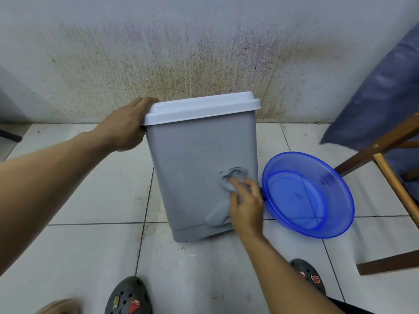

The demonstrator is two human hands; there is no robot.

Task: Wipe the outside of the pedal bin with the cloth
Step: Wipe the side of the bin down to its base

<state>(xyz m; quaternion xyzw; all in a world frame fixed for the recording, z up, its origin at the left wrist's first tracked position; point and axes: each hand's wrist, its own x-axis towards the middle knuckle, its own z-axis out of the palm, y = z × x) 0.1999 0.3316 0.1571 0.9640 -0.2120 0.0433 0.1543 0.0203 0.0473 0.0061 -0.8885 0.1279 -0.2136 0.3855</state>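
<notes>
Pedal bin (195, 168), grey with a closed white lid (204, 107), stood on the tiled floor (90, 200) at the centre of the view. Its long axis ran nearly upright, the top leaning slightly toward 12 o'clock, and its broad face was turned toward the person. The left hand (127, 128) gripped the lid's corner at 9 o'clock, fingers curled over the edge. The right hand (247, 207) held a bunched grey cloth (229, 180) against the face at about 4 o'clock, fingers grasping it. A blue basin (340, 200) sat just beside the bin at 3 o'clock. A stained white wall (204, 41) rose at 12 o'clock. A wooden frame (367, 155) with blue fabric (385, 87) stood at 2 o'clock. Two dark shoes (128, 298) showed at 6 o'clock.
</notes>
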